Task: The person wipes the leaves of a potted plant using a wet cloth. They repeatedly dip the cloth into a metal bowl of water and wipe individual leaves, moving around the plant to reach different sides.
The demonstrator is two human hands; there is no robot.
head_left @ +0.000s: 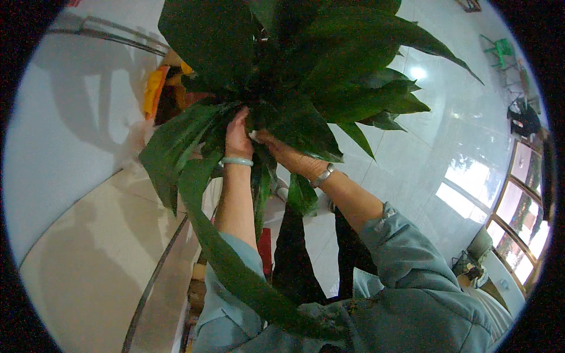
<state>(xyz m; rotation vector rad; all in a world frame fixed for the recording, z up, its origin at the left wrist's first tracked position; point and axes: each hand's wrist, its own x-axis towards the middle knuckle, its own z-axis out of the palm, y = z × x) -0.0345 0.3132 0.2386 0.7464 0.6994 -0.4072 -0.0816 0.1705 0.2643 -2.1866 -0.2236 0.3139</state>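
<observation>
A large potted-type plant with broad dark green leaves (pixel 347 53) fills the upper middle of the head view. Both my hands reach in among its lower leaves, close together. My left hand (pixel 238 136), with a pale green bangle at the wrist, points upward at the leaf bases; the leaves and shadow hide most of its fingers. Just to its right, my right hand (pixel 281 150) has its fingers closed at a small white wad (pixel 253 135), whose kind I cannot make out. A silver watch or bracelet (pixel 323 175) circles that wrist. One long leaf (pixel 235 276) droops across my left arm.
A cream-coloured surface (pixel 88 253) with a dark edge lies at the left, against a white wall. Behind the leaves an orange-yellow object (pixel 154 91) shows. Pale floor tiles stretch rightward to a green stool (pixel 500 52) and a window-like frame (pixel 518 206).
</observation>
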